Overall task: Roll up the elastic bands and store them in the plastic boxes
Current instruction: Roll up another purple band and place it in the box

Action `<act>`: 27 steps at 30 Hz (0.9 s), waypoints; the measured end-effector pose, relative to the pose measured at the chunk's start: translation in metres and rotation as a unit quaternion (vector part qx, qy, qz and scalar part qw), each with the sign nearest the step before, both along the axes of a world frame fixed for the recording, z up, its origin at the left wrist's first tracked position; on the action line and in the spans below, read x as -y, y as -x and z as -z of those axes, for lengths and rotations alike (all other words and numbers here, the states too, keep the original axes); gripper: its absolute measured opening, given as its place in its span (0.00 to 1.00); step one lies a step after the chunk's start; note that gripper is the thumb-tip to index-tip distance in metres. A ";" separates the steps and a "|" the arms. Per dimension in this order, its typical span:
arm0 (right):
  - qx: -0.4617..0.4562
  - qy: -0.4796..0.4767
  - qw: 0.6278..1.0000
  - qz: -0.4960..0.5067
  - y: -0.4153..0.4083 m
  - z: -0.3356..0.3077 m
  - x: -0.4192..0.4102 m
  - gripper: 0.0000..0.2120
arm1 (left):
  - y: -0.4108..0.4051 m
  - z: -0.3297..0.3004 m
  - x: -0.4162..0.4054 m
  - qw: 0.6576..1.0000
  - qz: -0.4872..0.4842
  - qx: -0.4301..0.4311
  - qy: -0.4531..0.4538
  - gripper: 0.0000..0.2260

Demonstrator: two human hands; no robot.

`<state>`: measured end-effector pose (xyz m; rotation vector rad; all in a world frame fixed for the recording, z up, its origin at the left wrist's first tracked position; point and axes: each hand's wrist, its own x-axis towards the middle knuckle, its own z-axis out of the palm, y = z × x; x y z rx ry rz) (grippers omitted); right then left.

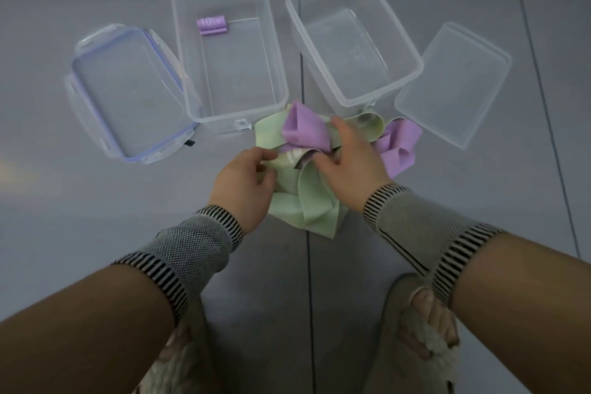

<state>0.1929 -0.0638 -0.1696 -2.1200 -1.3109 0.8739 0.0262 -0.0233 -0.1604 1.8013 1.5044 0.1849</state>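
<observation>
Bands (307,169) lay tangled at frame centre, green and purple, with both hands in the pile: left hand (246,184) pinched a green edge, right hand (351,160) curled its fingers into the heap. One purple roll (211,25) sat in the left box (230,54); the right box (353,38) looked empty. Sorting step, I'd say; next, pull one band free and roll it.

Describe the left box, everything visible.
The left box is a clear, rectangular plastic tub, open-topped and upright on the grey floor. Its walls are see-through with a thicker rim. Inside, one rolled purple band with white print lies at the far left corner; the rest of the bottom is bare. A small label shows low on the near wall. Its clip lid lies beside it on the left, against its side. The band pile lies by its near right corner.
</observation>
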 end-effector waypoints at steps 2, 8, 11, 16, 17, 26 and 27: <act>0.021 0.049 0.996 -0.078 0.013 0.004 -0.006 0.12 | 0.002 -0.001 -0.002 0.999 -0.037 0.030 0.015 0.10; 0.050 0.042 0.951 -0.304 0.044 0.000 0.025 0.14 | 0.011 0.002 -0.008 0.995 -0.055 0.051 0.065 0.17; 0.023 0.030 0.969 -0.243 0.035 -0.006 0.028 0.11 | 0.014 0.006 -0.008 0.999 -0.019 0.002 0.046 0.10; 0.015 0.005 0.999 -0.033 0.013 -0.008 0.018 0.19 | 0.023 -0.005 -0.011 0.994 -0.086 0.067 0.028 0.05; -0.018 0.020 0.999 -0.036 0.013 -0.008 0.016 0.24 | 0.024 -0.008 -0.013 0.990 -0.105 0.088 0.033 0.07; -0.093 0.009 0.994 0.054 0.018 -0.004 0.009 0.06 | 0.032 -0.020 -0.023 0.922 -0.287 0.223 0.135 0.10; -0.092 0.006 0.993 0.079 0.012 -0.003 0.008 0.05 | 0.035 -0.020 -0.025 0.913 -0.306 0.230 0.140 0.10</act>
